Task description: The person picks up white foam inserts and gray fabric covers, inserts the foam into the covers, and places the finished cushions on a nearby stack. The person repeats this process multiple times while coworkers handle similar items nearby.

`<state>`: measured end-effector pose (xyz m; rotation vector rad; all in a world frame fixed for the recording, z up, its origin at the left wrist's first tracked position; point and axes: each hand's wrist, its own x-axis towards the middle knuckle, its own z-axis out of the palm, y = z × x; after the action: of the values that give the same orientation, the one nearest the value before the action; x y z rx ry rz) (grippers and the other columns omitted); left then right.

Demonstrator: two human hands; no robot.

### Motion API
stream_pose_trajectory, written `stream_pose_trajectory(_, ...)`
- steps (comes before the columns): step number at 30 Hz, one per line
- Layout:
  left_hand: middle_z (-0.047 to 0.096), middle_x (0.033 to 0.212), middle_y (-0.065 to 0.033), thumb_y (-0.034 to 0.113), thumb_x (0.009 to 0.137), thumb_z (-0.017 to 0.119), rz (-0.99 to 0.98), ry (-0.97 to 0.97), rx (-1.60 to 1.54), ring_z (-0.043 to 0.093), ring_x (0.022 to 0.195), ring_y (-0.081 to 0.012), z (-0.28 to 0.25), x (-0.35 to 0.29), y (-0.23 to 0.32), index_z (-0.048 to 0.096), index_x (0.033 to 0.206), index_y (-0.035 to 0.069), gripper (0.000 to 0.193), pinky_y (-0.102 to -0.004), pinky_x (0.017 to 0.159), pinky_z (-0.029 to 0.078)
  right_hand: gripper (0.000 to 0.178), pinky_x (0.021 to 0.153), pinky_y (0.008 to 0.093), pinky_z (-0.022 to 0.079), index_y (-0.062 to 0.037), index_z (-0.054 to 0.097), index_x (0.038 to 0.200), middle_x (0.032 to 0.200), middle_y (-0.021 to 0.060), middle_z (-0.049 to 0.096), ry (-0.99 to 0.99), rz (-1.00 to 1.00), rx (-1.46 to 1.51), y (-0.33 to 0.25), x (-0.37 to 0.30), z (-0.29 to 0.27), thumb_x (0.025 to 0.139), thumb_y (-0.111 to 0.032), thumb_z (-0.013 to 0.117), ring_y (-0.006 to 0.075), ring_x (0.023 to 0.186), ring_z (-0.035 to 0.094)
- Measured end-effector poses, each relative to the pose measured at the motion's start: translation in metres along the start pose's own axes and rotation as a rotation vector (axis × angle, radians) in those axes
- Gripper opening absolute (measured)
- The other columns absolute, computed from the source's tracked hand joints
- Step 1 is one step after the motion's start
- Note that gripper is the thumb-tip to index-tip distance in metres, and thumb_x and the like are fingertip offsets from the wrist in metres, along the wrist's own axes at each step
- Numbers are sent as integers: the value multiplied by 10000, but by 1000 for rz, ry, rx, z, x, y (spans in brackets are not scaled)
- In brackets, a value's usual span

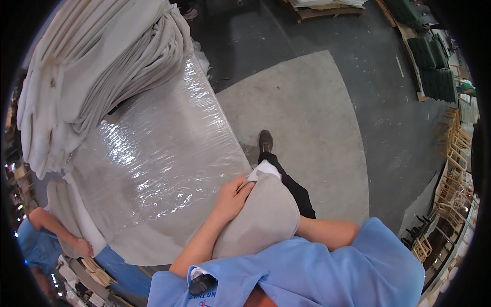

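Observation:
Against my body I have a grey cushion cover (263, 212) with white padding (266, 170) showing at its far tip. My left hand (235, 197) is closed on its left edge, fingers curled over the cloth. My right forearm passes behind the right side of the cover (327, 230), so the right hand and its fingers are hidden. Left of me stands a table covered with shiny clear plastic film (169, 153) over grey material. A large heap of similar grey covers (117, 66) lies at its far left, several layered together with white undersides.
At the lower left another person's hand (84, 248) touches a grey and white piece (76, 210). Wooden chair frames (455, 169) line the right side, below dark green stacked panels (434, 71). A loaded pallet (327, 11) stands at the top. My shoe (265, 140) rests on a beige floor sheet (312, 112).

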<state>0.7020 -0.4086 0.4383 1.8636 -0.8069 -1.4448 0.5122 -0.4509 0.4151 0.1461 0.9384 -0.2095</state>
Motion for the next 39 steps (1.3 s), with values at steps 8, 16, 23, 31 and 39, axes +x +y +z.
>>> stream_pose_trajectory(8, 653, 795, -223, 232, 1000, 631, -65, -57, 145, 658, 711, -329, -9, -27, -8, 709, 1016, 46, 202, -394, 665, 494, 512, 855, 379, 551, -78, 646, 1227, 1057, 101, 697, -24, -92, 3, -1, 10, 2, 1048, -525, 471, 244, 954, 673)
stream_pose_trajectory(16, 645, 766, -239, 202, 992, 621, 47, 135, 223, 633, 725, -466, 7, -20, -10, 660, 915, 40, 183, -492, 624, 485, 469, 843, 364, 551, -80, 648, 1223, 1049, 90, 695, 3, -91, -2, 4, 7, 0, 1058, -485, 479, 230, 946, 670)
stream_pose_trajectory(23, 618, 744, -250, 258, 1012, 611, 18, 141, 256, 613, 707, -466, 8, -10, 3, 646, 873, 22, 276, -478, 607, 462, 431, 832, 350, 551, -82, 650, 1221, 1042, 81, 693, 33, -53, -20, 11, 6, -1, 1066, -450, 486, 218, 939, 667)
stream_pose_trajectory(31, 620, 725, -249, 294, 1018, 599, 27, 152, 241, 606, 688, -474, 13, 4, 12, 646, 849, 28, 318, -503, 600, 452, 388, 820, 335, 550, -84, 651, 1217, 1034, 71, 691, 49, -74, -46, 17, 11, -1, 1076, -409, 494, 204, 931, 664)
stream_pose_trajectory(39, 597, 755, -251, 234, 1027, 597, 149, 131, 278, 561, 670, -439, 15, 13, 9, 628, 873, 8, 275, -445, 613, 448, 345, 808, 320, 550, -86, 653, 1214, 1026, 60, 689, 92, -340, -241, 29, 24, -8, 1085, -369, 502, 190, 922, 661)
